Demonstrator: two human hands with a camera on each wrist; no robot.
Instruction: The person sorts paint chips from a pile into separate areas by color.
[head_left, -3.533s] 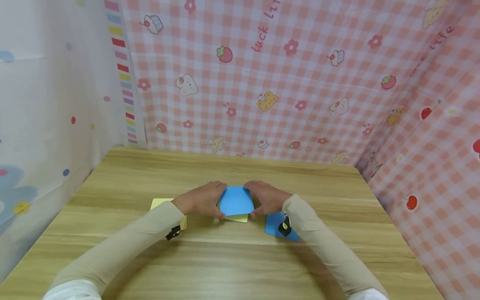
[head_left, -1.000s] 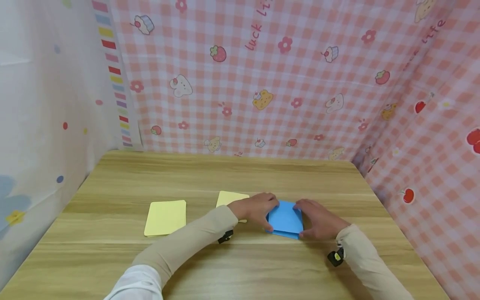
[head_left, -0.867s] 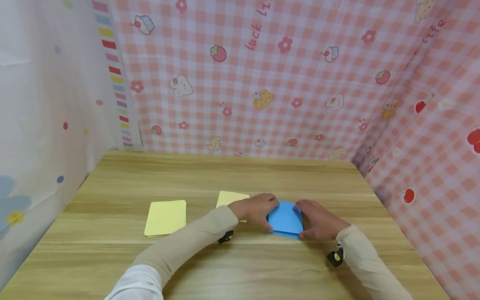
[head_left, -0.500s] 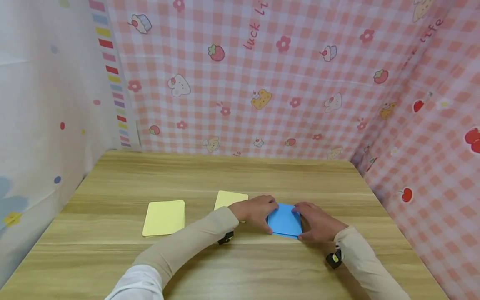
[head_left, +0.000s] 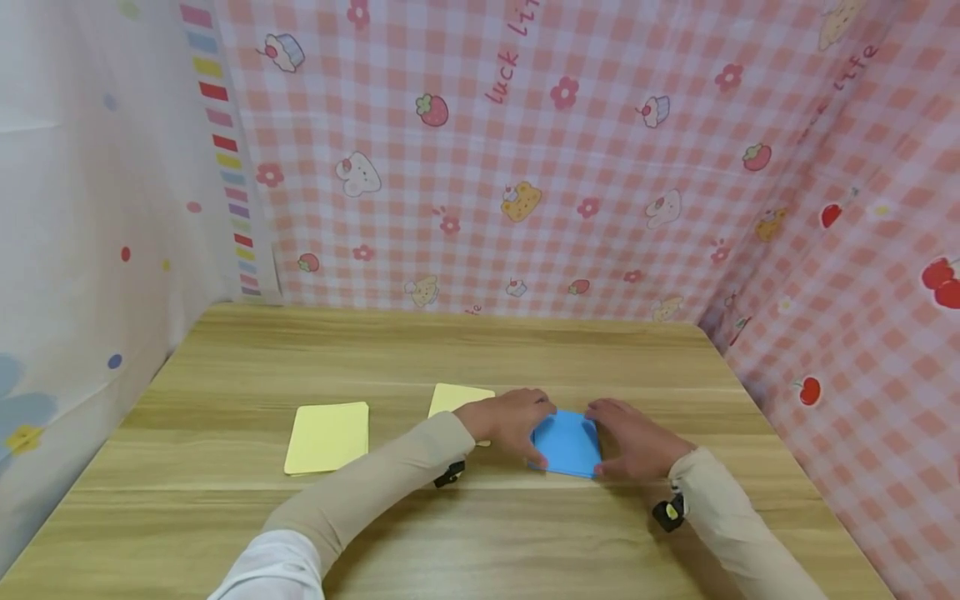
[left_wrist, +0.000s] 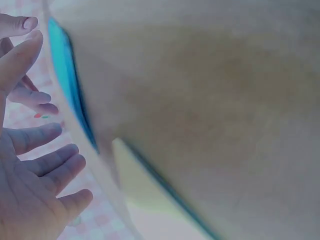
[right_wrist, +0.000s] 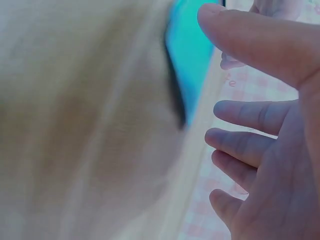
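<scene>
In the head view a stack of blue square cards point(head_left: 567, 444) lies on the table at right of centre. My left hand point(head_left: 508, 423) is at its left side and my right hand point(head_left: 640, 439) at its right side, thumbs near the front corners. Both wrist views show loosely extended fingers beside the blue cards point(left_wrist: 67, 75), curled round nothing. Left of them, a yellow square card point(head_left: 457, 400) is partly covered by my left hand and forearm. Farther left lies a stack of yellow square cards point(head_left: 327, 437), its edges slightly uneven.
All the cards rest on a wood-grain table point(head_left: 480, 533). A pink checked cloth point(head_left: 450, 167) hangs behind its far edge and along the right, and a white cloth point(head_left: 90, 208) hangs on the left. My left forearm point(head_left: 375, 492) crosses in front of the yellow cards.
Both hands have carried a blue card rightward from above the middle yellow card and lowered it onto the blue one. It now lies nearly flush there, and the fingers have loosened.
</scene>
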